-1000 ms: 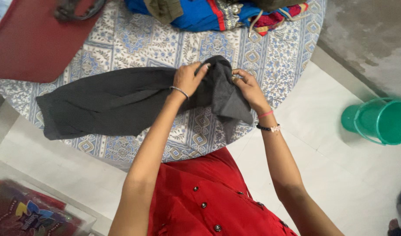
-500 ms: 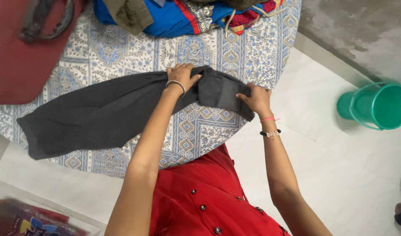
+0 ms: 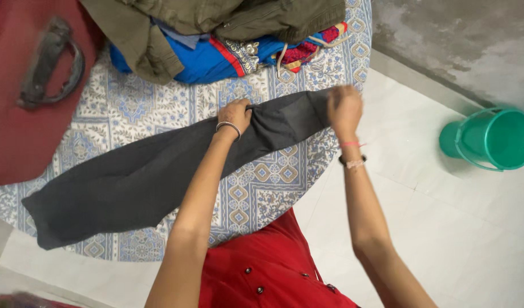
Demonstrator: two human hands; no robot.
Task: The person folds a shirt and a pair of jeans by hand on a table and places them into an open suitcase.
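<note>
While the dark grey garment (image 3: 159, 177) lies stretched across the patterned round table (image 3: 256, 194), running from about eight o'clock up toward two o'clock, I have both hands on its upper end. My left hand (image 3: 236, 114) is clenched on a pinch of the cloth near its middle, a bangle on the wrist; my right hand (image 3: 344, 108) sits at the far end by the table's edge at two o'clock — it is blurred, so I cannot tell whether the fingers are closed on the fabric or just resting against it. I judge this to be the straightening step of a fold: the cloth lies long and mostly flat. A next fold would call for an even pull at both hands and a firm hold on the end. A heap of clothes (image 3: 227, 34) sits at twelve o'clock, a red bag (image 3: 22, 137) at ten — a green bucket (image 3: 490, 140) stands on the floor at three.
</note>
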